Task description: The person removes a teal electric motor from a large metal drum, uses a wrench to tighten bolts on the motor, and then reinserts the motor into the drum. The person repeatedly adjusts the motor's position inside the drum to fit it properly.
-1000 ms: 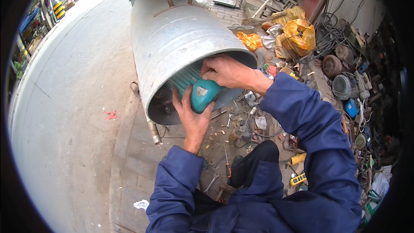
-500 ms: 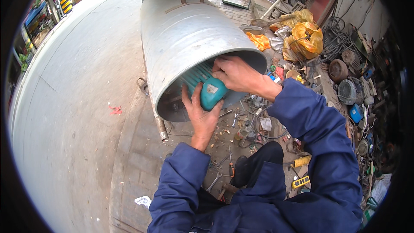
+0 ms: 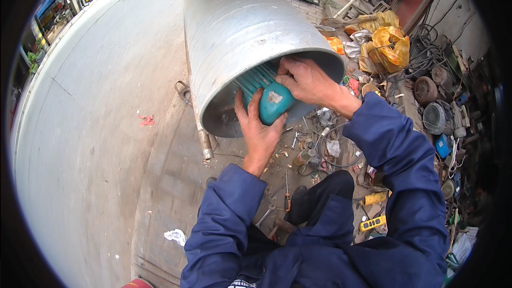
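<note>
A teal electric motor [image 3: 278, 109] with a ribbed body and a rounded end cover sits inside the mouth of a large grey metal cylinder [image 3: 250, 18]. A pale worn patch marks the cover. From below and the left, my left hand [image 3: 260, 136] cups the cover, its fingers curved along the side and the thumb underneath. My right hand [image 3: 311, 82] reaches into the opening at the cover's upper right. Its fingers are pinched together against the motor's edge, and whatever lies between them is hidden.
Below the cylinder lie a screwdriver [image 3: 287, 197], a wrench [image 3: 265, 215] and a black cable loop [image 3: 341, 146]. A yellow control box [image 3: 373, 223] is beside my leg. Orange bags [image 3: 391, 48], cables and old motors crowd the right side. A metal pipe [image 3: 206, 146] runs along the cylinder's left.
The view has shifted, so the cylinder appears a little farther right and higher. Both hands keep their places at the motor, the right one with its fingers still pinched.
</note>
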The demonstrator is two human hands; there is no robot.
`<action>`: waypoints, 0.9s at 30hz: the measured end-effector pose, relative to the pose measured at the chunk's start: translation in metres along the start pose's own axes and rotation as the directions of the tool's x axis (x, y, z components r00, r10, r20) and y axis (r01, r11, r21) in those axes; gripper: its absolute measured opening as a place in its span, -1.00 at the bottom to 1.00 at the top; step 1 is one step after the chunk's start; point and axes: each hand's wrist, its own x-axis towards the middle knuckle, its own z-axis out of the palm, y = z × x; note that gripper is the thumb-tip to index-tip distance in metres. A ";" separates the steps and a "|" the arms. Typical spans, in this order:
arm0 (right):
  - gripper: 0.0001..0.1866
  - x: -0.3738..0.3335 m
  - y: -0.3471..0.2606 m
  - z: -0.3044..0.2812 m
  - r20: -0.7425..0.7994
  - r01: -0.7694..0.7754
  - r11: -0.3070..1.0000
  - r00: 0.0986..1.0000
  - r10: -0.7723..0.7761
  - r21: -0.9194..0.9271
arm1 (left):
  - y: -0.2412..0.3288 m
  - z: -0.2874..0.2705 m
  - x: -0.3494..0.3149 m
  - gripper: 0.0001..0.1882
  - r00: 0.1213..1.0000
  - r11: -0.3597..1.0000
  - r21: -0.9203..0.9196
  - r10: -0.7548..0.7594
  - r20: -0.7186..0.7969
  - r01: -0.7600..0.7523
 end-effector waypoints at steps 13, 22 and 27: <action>-0.80 0.013 0.004 -0.004 0.117 0.033 0.999 0.993 -0.028 -0.043 | -0.005 0.001 -0.001 -0.03 1.000 1.000 -0.025 0.011 -0.011 -0.011; -0.68 0.024 0.005 -0.009 0.290 -0.037 0.989 0.954 0.078 -0.143 | -0.006 0.002 -0.002 -0.03 1.000 1.000 -0.007 0.008 -0.008 -0.008; -0.67 0.024 0.006 -0.006 0.270 0.058 0.972 0.963 0.005 -0.226 | -0.007 0.001 -0.002 -0.05 1.000 1.000 0.010 0.009 0.004 -0.009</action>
